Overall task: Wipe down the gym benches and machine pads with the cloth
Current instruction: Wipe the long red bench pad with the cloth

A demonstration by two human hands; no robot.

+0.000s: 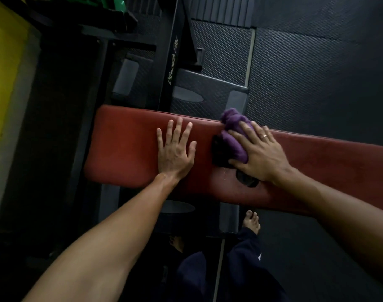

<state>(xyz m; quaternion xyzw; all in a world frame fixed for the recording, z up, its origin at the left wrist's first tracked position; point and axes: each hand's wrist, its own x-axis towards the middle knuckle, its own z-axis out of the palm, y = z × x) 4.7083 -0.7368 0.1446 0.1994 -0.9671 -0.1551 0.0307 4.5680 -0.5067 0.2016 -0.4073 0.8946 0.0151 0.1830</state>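
DESK: Starting from the left edge?

PHOTOGRAPHER: Past a yellow wall [3, 73] and a black machine frame [173, 62], then onto the left end of the red bench pad [125, 149]. Bracing there with the left hand [175, 149]: palm down, fingers [179, 127] straight and spread, holding nothing, only pressing on the pad.

DESK: And to the right of it?

PHOTOGRAPHER: Bunched near the pad's middle, up against its far edge, a purple cloth [234, 136]. Covering it, the right hand [260, 153]: fingers [250, 130] bent over the wad, thumb tucked against its near side, clamped on it, a ring on one finger. Beside and below the cloth, dark patches on the pad; cannot tell whether torn cover or a black fold of fabric. Farther right, more red pad running out of view above a textured rubber floor [316, 73].

DESK: Step in hand?

PHOTOGRAPHER: Judging by the pose, wiping this bench, about midway along its length. No visible difference between the two ends, so hard to say how much is done. Machine pads presumably to follow.

DESK: Next move?

PHOTOGRAPHER: Probably sliding the cloth along the pad under steady downward pressure, keeping the wad gathered, and lifting the bracing hand clear before wiping beneath it.
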